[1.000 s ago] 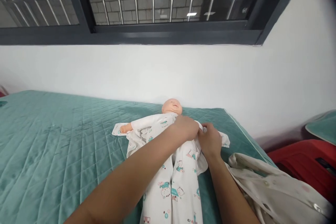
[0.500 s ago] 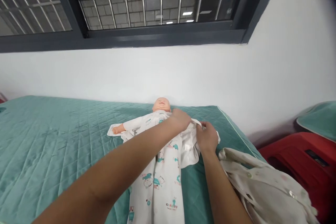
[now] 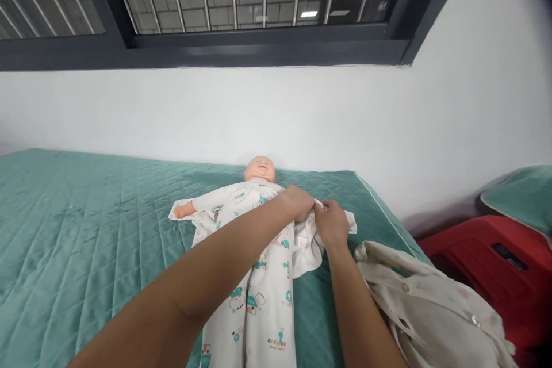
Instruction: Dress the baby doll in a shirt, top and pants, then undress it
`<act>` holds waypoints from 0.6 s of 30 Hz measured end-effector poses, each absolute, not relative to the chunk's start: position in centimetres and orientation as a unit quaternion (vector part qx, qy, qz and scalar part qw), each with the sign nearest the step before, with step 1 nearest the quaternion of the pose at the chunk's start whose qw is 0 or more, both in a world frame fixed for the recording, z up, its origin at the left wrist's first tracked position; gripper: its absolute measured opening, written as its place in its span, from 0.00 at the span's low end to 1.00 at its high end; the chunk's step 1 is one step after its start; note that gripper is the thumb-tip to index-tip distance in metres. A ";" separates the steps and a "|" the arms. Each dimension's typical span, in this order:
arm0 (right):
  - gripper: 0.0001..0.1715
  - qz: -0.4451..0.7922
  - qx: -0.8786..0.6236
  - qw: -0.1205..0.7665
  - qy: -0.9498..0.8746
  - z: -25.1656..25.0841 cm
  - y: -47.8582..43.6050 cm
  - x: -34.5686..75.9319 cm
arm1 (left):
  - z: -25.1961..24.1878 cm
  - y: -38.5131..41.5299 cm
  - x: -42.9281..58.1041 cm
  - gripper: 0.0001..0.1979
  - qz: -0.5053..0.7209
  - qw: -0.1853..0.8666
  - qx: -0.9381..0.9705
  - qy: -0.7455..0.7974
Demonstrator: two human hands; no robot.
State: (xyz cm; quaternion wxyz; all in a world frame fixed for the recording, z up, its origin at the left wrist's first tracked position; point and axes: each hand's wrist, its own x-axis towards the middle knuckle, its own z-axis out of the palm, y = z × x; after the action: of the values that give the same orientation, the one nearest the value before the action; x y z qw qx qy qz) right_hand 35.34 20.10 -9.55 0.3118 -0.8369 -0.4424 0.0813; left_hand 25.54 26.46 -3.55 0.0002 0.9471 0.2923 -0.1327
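A baby doll (image 3: 260, 168) lies on its back, head toward the wall, with white printed baby clothes (image 3: 269, 299) spread over its body and below it. The doll's arm on the left is stretched out, its hand showing past a white sleeve (image 3: 215, 198). Over the opposite sleeve, my left hand (image 3: 298, 201) is closed on the white cloth beside the doll's shoulder. My right hand (image 3: 331, 222) pinches the same sleeve just to the right, close to my left. My hands cover the doll's other arm.
A green quilted cover (image 3: 107, 230) is spread under the doll, against a white wall (image 3: 194, 115). Off-white clothing with snaps (image 3: 435, 310) lies crumpled at the right. Beyond the edge stands a red plastic object (image 3: 478, 264), with green fabric (image 3: 521, 198) above it. A barred window is overhead.
The view has shifted slightly. My right hand has come nearer to my left along the sleeve. Both keep their hold on the cloth.
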 end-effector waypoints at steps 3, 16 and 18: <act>0.21 0.102 -0.836 0.319 -0.434 -9.6 20.2 35.4 | -3.6 26.8 25.5 0.18 -0.128 -0.008 0.949 0.288; 0.18 0.132 -0.809 0.396 -0.415 -10.3 20.7 36.2 | -3.7 27.6 24.9 0.17 -0.096 -0.022 0.955 0.279; 0.18 0.135 -0.796 0.423 -0.411 -10.4 20.7 36.4 | -3.2 27.6 24.4 0.17 -0.087 -0.029 0.955 0.282</act>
State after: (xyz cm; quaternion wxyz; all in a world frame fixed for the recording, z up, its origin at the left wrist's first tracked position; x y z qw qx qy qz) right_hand 36.41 20.74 -10.44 0.4229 -0.7961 -0.4112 0.1354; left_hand 24.42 27.60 -3.17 -0.0294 0.9551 0.2817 -0.0872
